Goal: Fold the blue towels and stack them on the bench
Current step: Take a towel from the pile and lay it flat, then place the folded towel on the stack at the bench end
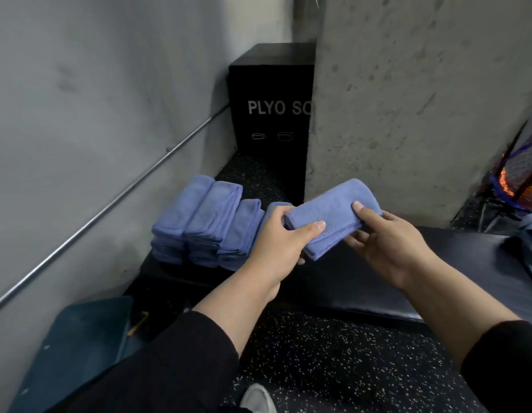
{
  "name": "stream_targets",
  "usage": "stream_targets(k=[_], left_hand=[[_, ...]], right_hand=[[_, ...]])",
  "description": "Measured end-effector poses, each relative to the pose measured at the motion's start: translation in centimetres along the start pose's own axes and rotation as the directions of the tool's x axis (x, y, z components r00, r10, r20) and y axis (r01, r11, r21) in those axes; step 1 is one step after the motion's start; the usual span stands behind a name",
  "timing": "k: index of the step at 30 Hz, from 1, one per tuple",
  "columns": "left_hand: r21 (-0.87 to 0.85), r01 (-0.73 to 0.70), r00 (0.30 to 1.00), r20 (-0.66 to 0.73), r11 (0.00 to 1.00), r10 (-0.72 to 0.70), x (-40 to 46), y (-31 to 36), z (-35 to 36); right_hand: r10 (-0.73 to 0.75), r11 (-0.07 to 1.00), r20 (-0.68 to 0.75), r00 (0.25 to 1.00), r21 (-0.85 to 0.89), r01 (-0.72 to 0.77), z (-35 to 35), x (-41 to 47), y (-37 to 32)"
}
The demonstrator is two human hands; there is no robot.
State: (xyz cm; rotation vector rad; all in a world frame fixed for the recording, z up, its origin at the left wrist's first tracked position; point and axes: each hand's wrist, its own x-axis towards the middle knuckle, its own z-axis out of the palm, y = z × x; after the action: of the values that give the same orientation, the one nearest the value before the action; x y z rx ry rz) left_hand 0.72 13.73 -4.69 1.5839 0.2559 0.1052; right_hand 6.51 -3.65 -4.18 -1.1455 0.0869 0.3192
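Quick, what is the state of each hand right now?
Left hand: closed on the folded blue towel, at its left end.
Right hand: closed on the same towel, at its right end.

Black box (267, 108) lettered "PLYO SO" beside a concrete pillar (407, 99), metal rail (109, 204) along the grey wall (80, 84)

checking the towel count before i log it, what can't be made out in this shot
- Head view: the fourth stack is mostly hidden behind the left hand, so no full count.
- The plyo box lettering is cut off by the concrete pillar.
- A bluish cloth runs off the right edge.
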Motion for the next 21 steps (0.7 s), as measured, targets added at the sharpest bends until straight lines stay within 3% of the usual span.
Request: stream_targets(k=[5,8,11,13,16,17,21], left_hand=[[0.083,0.076,0.997,0.0,0.994,-0.076,-1.5,0.5,-4.7],[0.232,0.033,0.995,-0.101,0.972,-0.009,-1.9,0.6,-7.7],[0.592,0.04,0.965,-0.232,0.805,0.123,-1.9,0.7,-10.8],[0.684,0.032,0.951,-0.245,0.728,0.188,-2.2,0.7,-11.9],[0.773,-0.081,0.936,-0.158,0.629,0.315,-2.3,0.2,-12.1],[0.79,-0.112,0.932,-0.127,0.603,0.34,-2.2,-0.1,-12.0],[0.839,-0.121,0.961,-0.036,0.53,0.276,-1.5,-0.7,-11.8]], right_hand=[[-0.016,0.98,0.033,0.999,-0.195,0.022,4.8,2.2,-0.2],[-0.081,0.926,0.04,0.996,-0.367,0.09,8.0,4.7,0.0],[-0.116,0.827,0.074,0.99,-0.545,0.138,10.7,7.3,0.9],[-0.09,0.791,0.086,0.992,-0.6,0.124,12.0,8.6,1.7],[-0.091,0.75,0.099,0.991,-0.647,0.134,13.7,10.1,2.8],[-0.113,0.689,0.113,0.987,-0.707,0.16,14.1,10.6,3.2],[-0.177,0.238,0.176,0.968,-0.947,0.215,14.4,11.1,4.5]])
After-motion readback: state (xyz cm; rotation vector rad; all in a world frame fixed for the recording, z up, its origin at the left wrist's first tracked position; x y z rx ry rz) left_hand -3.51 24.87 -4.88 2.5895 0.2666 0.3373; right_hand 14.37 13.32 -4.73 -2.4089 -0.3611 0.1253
